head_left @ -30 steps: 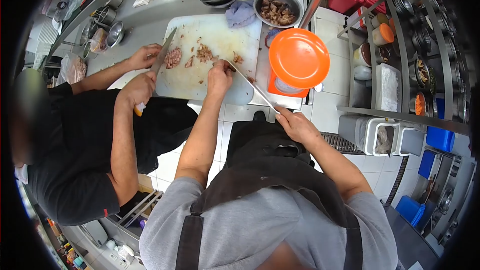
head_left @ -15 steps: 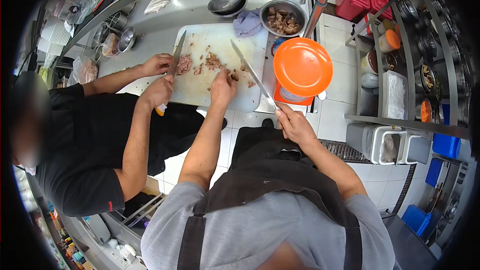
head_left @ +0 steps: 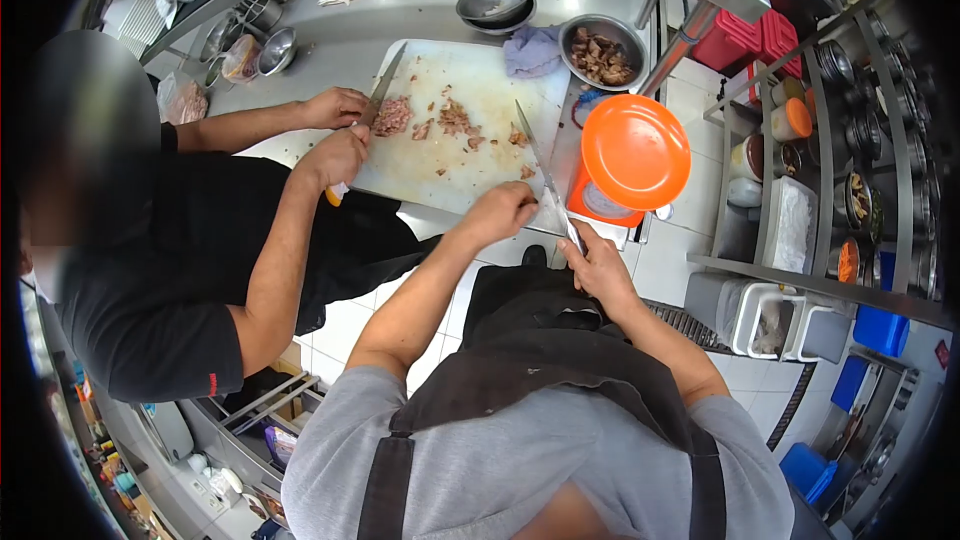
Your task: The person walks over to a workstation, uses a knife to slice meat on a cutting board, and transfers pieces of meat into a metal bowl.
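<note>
My right hand (head_left: 600, 268) grips a knife (head_left: 548, 178) by its handle; the long blade points up and away over the right side of the white cutting board (head_left: 470, 175). At the board's front edge is my left hand (head_left: 503, 213), fingers curled together; what is inside them, if anything, is hidden. A small piece of meat (head_left: 528, 172) lies just beyond those fingers. Chopped cooked meat (head_left: 456, 118) is scattered mid-board, beside a pinker heap of chopped meat (head_left: 394, 116). An orange plate (head_left: 636, 151) sits on an orange scale (head_left: 600, 202) right of the board.
On the left, a co-worker holds another knife (head_left: 383, 90) over the board with both hands near it. A steel bowl of meat chunks (head_left: 603, 52), a purple cloth (head_left: 533, 52) and stacked steel bowls (head_left: 497, 2) stand behind. Shelving (head_left: 820, 275) is at right.
My left hand has drawn back from the meat mid-board to the front edge, moving right. My right hand still holds the knife, its blade now steeper. The view has shifted slightly.
</note>
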A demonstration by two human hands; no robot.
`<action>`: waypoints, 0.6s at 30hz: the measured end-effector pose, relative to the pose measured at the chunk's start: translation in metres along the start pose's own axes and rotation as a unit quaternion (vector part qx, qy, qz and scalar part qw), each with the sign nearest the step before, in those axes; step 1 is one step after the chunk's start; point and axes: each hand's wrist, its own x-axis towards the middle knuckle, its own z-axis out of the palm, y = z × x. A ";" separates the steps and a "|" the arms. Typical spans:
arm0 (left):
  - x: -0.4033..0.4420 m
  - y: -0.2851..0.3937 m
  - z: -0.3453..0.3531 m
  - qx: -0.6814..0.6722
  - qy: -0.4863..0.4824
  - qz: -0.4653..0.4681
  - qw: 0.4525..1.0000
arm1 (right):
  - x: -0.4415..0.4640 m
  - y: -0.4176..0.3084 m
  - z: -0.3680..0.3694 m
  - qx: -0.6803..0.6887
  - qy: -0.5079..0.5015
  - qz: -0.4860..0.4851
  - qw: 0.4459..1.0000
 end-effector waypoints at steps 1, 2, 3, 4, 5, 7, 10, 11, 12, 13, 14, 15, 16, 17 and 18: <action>0.002 0.000 0.005 0.003 0.034 0.048 0.998 | 0.003 -0.002 0.000 -0.004 0.005 0.002 1.000; 0.006 -0.002 0.007 0.006 0.067 0.099 0.993 | 0.004 -0.006 0.000 -0.007 0.006 -0.005 1.000; 0.011 -0.005 0.003 0.007 0.069 0.092 0.993 | 0.005 -0.011 0.001 -0.001 0.004 -0.002 1.000; 0.017 -0.015 -0.001 0.009 0.075 0.095 0.993 | 0.006 -0.015 0.003 0.005 0.001 0.002 1.000; 0.025 -0.027 -0.008 0.030 0.124 0.092 0.987 | 0.012 -0.015 0.009 0.028 0.000 0.013 1.000; 0.038 -0.051 -0.027 0.047 0.227 0.093 0.968 | 0.037 -0.020 0.011 0.047 -0.036 0.005 0.998; 0.031 -0.056 -0.066 0.029 0.274 0.074 0.958 | 0.047 -0.044 0.009 0.069 -0.065 -0.003 0.995; 0.027 -0.051 -0.077 0.015 0.273 0.042 0.961 | 0.044 -0.054 0.005 0.047 -0.048 -0.025 0.997; 0.021 -0.051 -0.079 0.016 0.275 0.045 0.960 | 0.042 -0.060 0.003 0.023 -0.032 -0.048 0.998; 0.011 -0.051 -0.079 0.025 0.259 0.013 0.966 | 0.042 -0.054 0.002 0.022 -0.031 -0.051 0.998; 0.001 -0.050 -0.077 0.034 0.242 -0.020 0.969 | 0.039 -0.041 0.000 -0.024 0.007 -0.078 0.997; -0.008 -0.057 -0.068 0.019 0.251 -0.020 0.968 | 0.033 -0.032 -0.002 -0.069 0.046 -0.103 0.991; -0.014 -0.063 -0.055 0.002 0.258 -0.018 0.966 | 0.026 -0.029 -0.004 -0.070 0.054 -0.101 0.991; -0.021 -0.061 -0.046 -0.003 0.255 -0.009 0.967 | 0.017 -0.025 -0.007 -0.047 0.026 -0.047 0.997; -0.028 -0.059 -0.036 -0.041 0.278 -0.036 0.959 | 0.009 -0.021 -0.010 -0.022 0.000 0.007 1.000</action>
